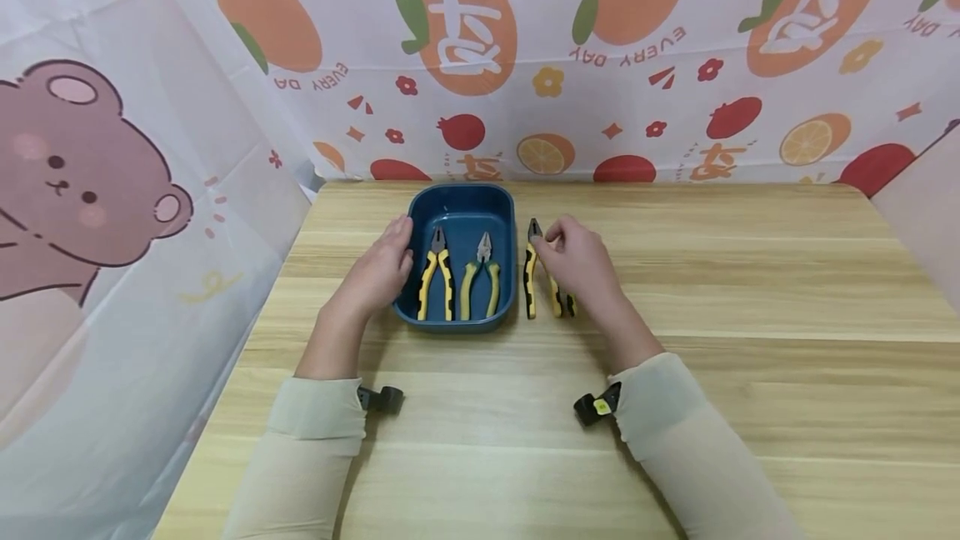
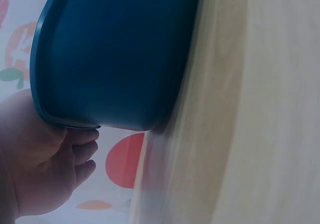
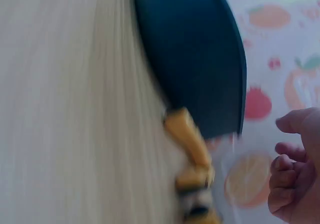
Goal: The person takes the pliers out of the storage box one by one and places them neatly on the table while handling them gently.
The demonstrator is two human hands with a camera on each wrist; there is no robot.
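My left hand [image 1: 381, 267] holds the left wall of a blue tray [image 1: 457, 326], thumb over the rim; in the left wrist view several fingers [image 2: 83, 154] lie along the outside. Inside the tray, black-and-yellow pliers [image 1: 423, 286] lie beside pliers with green-and-yellow handles [image 1: 467, 290], both heads pointing away. My right hand [image 1: 581, 261] hovers over black-and-yellow pliers [image 1: 530, 282] on the table, right of the tray. Its fingers are loosely bent and apart from the yellow handles [image 3: 187, 139] in the right wrist view. Another handle [image 1: 572, 305] shows partly under that hand.
A wood-grain table [image 1: 480, 457] carries everything. Behind it hangs a fruit-print cloth [image 1: 600, 115], and a bear-print cloth [image 1: 97, 165] hangs at the left. Small black wrist cameras sit at the left sleeve cuff [image 1: 318, 407] and the right sleeve cuff [image 1: 660, 398].
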